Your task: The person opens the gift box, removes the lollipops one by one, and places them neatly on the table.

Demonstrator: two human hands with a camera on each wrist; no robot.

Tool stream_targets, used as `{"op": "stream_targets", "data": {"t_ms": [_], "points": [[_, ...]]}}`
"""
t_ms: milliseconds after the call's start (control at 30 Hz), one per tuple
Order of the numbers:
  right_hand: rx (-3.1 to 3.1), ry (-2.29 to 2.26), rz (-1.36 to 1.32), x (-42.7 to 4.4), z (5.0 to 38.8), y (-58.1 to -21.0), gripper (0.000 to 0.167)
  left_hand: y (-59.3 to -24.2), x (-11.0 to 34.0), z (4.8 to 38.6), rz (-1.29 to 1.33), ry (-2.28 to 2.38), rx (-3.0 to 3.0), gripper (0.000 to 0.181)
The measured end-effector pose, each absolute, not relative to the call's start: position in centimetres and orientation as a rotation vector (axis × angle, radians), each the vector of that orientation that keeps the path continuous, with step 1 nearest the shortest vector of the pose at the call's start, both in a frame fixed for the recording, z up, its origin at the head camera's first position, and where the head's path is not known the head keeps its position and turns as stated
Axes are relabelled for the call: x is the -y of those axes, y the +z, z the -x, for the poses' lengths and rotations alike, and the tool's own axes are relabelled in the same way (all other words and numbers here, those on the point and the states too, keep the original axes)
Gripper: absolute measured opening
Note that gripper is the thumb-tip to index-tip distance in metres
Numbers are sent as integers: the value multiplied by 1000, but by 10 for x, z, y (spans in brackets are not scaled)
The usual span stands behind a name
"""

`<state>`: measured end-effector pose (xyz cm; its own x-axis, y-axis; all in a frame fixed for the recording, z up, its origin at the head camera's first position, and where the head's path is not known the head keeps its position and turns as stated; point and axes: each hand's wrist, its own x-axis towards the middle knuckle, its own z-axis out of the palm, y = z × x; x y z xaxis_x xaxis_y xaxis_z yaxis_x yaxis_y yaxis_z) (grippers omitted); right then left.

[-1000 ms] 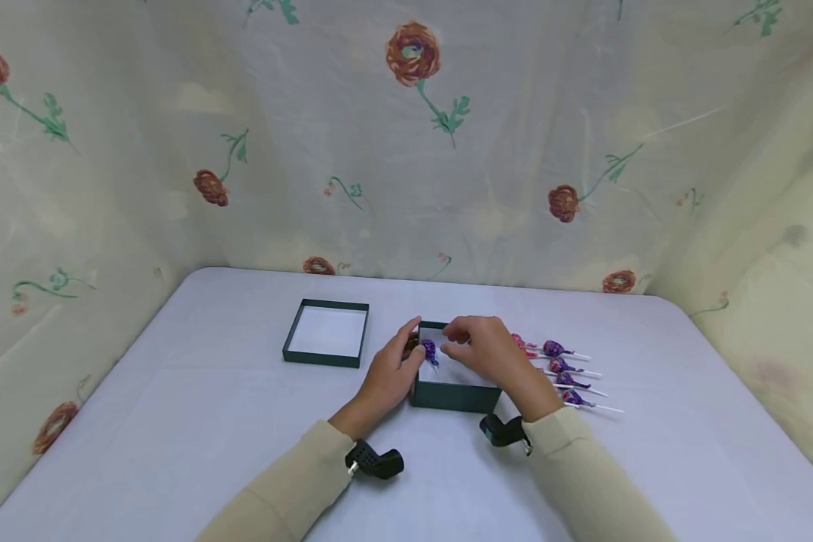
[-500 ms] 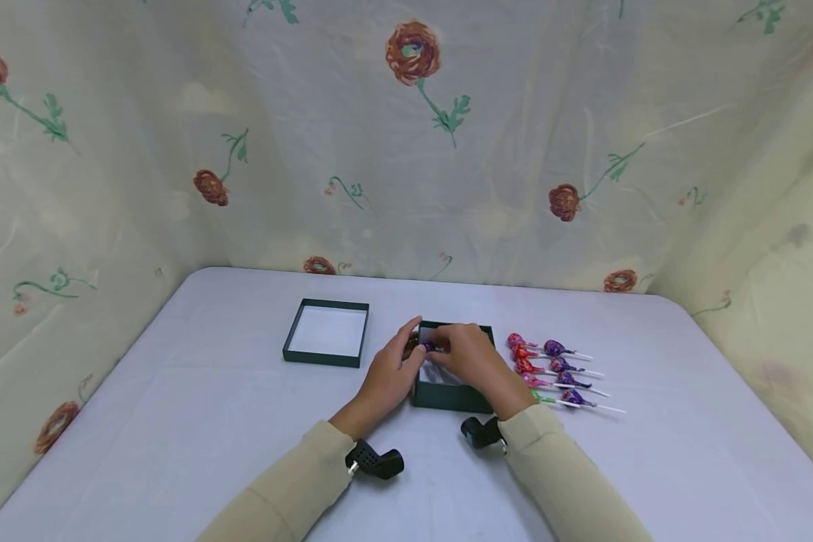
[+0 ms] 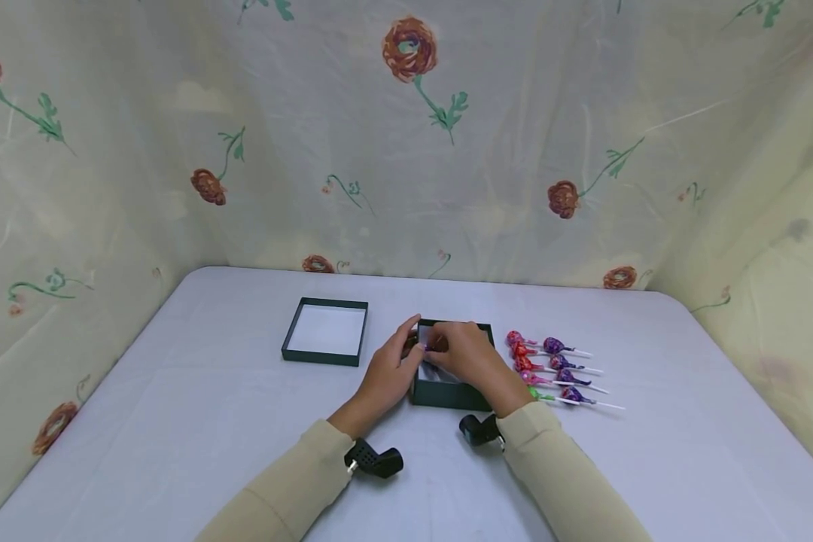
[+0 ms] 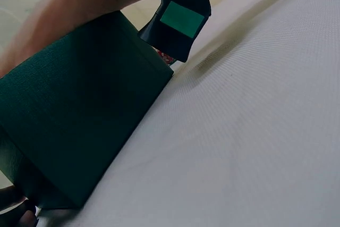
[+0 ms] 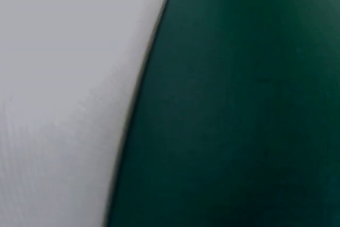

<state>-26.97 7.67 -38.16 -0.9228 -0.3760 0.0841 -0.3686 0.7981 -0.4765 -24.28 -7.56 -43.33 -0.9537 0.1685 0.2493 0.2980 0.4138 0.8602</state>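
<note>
A dark green box (image 3: 452, 395) with a pale inside stands in front of me in the head view. My left hand (image 3: 388, 373) grips its left wall, thumb on the inner side. In the left wrist view, the left fingertips (image 4: 27, 218) show at the box's lower corner. My right hand (image 3: 473, 357) reaches down into the box and pinches a purple-wrapped lollipop (image 3: 427, 348) close to the left thumb. Most of that lollipop is hidden by the fingers. The right wrist view shows only the green box wall (image 5: 228, 104) and the white tablecloth.
Left of the box lies its open lid (image 3: 325, 331), white side up. On the right, several lollipops lie in two columns, among them a purple one (image 3: 554, 345), a red one (image 3: 525, 364) and a green one (image 3: 538, 394). A flowered curtain (image 3: 379, 150) surrounds the table.
My right hand has moved left and down inside the box, onto the purple lollipop. This uncovers the left column of lollipops on the table. The left hand stays at the box.
</note>
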Motion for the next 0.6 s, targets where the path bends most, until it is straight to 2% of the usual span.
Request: {"op": "stream_targets", "data": {"t_ms": [233,600], "points": [[-2938,-796,626,-78,270,-383,20,-435,76,244,427,-1587,2534,52],[-2914,-821,646,-78,269,-382,20,-435,76,245,427,-1577,2538,51]]}}
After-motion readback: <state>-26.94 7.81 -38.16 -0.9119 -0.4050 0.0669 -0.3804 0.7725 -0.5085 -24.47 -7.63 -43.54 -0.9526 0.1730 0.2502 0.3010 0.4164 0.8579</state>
